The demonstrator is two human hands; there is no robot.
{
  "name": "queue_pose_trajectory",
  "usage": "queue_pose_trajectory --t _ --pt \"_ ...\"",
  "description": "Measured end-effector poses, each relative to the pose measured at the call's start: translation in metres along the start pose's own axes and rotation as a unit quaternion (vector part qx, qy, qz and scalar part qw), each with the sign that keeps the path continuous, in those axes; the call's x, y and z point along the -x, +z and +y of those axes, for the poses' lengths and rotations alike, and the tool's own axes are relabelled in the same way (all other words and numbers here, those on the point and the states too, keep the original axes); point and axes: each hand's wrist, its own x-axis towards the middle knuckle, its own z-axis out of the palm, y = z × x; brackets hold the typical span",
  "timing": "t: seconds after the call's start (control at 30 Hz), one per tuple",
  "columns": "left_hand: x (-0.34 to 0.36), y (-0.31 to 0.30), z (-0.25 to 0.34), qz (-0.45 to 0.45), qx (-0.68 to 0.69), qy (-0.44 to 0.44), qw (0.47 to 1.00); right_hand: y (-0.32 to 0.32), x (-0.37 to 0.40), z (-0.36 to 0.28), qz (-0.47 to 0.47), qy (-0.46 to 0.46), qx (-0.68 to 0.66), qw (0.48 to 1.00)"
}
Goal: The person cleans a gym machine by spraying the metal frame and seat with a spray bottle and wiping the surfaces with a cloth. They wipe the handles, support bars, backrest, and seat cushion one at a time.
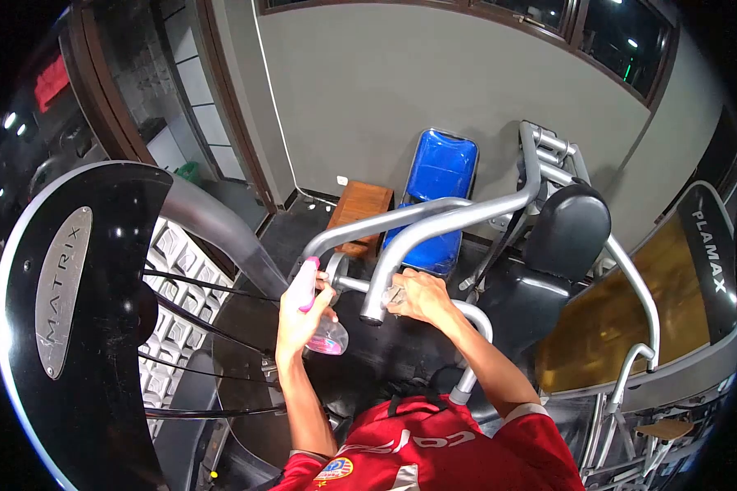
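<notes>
My left hand is wrapped round a spray bottle with a white and pink trigger head and a clear body holding pink liquid. Just right of it, my right hand is closed over a greyish crumpled cloth. That cloth lies against the metal tubing beside the capped end of a thick silver bar. A short silver cross-piece with a round disc sits between my two hands. Part of the cloth is hidden under my right fingers.
A black machine tower marked MATRIX, with cables, stands on the left. A blue chair and a brown wooden box stand by the wall. To the right are a black padded seat and a PLAMAX machine.
</notes>
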Motion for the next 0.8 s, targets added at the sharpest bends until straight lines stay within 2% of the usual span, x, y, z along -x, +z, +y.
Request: queue_pose_trajectory --t 0.07,0.13,0.23,0.33,0.47,0.57,0.6,0.67,0.7,0.73,0.8 --pt "0.000 0.003 0.004 0.009 -0.006 0.008 1.000 -0.003 0.007 0.007 -0.006 0.003 -0.001 1.000" --pt "0.001 0.004 0.003 0.018 -0.013 0.015 1.000 -0.009 0.020 0.014 0.047 -0.073 -0.056 0.995" --pt "0.002 0.004 0.001 0.001 -0.010 0.006 1.000 -0.029 0.044 0.018 0.050 -0.059 -0.044 0.996" --pt "0.003 0.011 0.006 0.036 0.012 0.021 0.999 -0.050 0.065 0.024 0.025 -0.035 -0.038 0.998" --pt "0.002 0.008 0.002 0.029 0.015 0.023 0.999 -0.060 0.095 0.053 0.088 -0.107 0.026 0.990" --pt "0.004 0.008 0.002 0.034 0.006 0.020 0.999 -0.063 0.123 0.082 0.102 -0.044 -0.107 0.988" --pt "0.003 0.009 0.002 0.042 -0.002 0.020 0.999 -0.059 0.132 0.090 0.109 -0.037 -0.106 0.988" --pt "0.002 -0.001 -0.013 0.005 -0.013 0.000 1.000 -0.039 0.157 0.101 0.081 0.115 -0.232 0.963" --pt "0.002 0.001 -0.014 0.003 -0.011 0.001 1.000 -0.029 0.167 0.096 0.070 0.173 -0.319 0.929" --pt "0.003 0.003 -0.014 0.002 -0.009 0.001 1.000 0.008 0.177 0.103 0.148 0.172 -0.418 0.880" --pt "0.003 0.009 -0.014 -0.002 -0.010 -0.009 1.000 0.037 0.187 0.073 0.299 0.232 -0.425 0.822"
